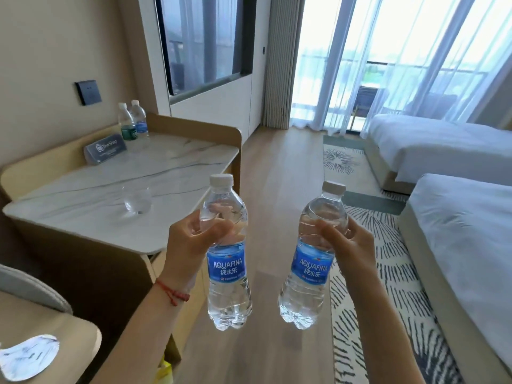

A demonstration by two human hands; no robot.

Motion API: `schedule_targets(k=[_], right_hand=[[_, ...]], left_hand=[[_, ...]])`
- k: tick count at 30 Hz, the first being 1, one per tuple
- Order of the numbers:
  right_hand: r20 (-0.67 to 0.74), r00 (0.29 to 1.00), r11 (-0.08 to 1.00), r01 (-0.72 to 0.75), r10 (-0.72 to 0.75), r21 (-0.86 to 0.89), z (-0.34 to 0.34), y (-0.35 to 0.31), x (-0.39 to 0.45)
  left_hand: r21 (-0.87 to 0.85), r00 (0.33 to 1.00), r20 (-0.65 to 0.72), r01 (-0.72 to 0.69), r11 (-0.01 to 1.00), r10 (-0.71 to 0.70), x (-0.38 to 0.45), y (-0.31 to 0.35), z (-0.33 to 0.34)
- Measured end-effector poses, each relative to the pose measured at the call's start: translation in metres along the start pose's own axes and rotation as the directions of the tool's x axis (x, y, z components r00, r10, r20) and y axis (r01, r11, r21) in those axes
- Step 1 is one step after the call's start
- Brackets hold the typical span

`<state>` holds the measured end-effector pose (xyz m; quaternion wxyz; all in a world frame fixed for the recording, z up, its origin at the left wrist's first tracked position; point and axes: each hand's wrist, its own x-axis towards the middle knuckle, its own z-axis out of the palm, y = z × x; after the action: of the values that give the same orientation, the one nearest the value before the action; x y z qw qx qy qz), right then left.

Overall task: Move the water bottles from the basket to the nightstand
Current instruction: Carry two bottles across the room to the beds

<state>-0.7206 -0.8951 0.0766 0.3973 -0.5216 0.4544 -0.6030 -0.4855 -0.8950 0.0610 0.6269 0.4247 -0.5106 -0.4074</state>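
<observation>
Two clear water bottles with white caps and blue Aquafina labels are held up in the air above the wooden floor, both full and capped; the left bottle [227, 253] stands nearly upright, gripped around its upper body just above the label; the right bottle [310, 259] tilts with its cap leaning rightward, gripped likewise above its label; the two are apart, side by side.

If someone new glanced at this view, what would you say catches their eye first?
Two blue-labelled water bottles held up mid-frame: one gripped by the left hand, the other by the right hand. Behind them to the left stands a marble-topped table with two more bottles at its far corner.
</observation>
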Motion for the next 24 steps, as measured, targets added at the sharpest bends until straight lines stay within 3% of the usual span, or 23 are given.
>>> schedule_targets(k=[15,24], right_hand=[[-0.09,0.995,0.996,0.027,-0.035,-0.087,0.023,0.06,0.268],[-0.115,0.993,0.996,0.03,-0.039,-0.082,-0.013,0.117,0.432]], left_hand=[[-0.096,0.995,0.095,-0.027,0.995,0.036,0.297,-0.081,0.061],[-0.111,0.992,0.128,0.029,0.993,-0.015,0.453,-0.152,0.14]])
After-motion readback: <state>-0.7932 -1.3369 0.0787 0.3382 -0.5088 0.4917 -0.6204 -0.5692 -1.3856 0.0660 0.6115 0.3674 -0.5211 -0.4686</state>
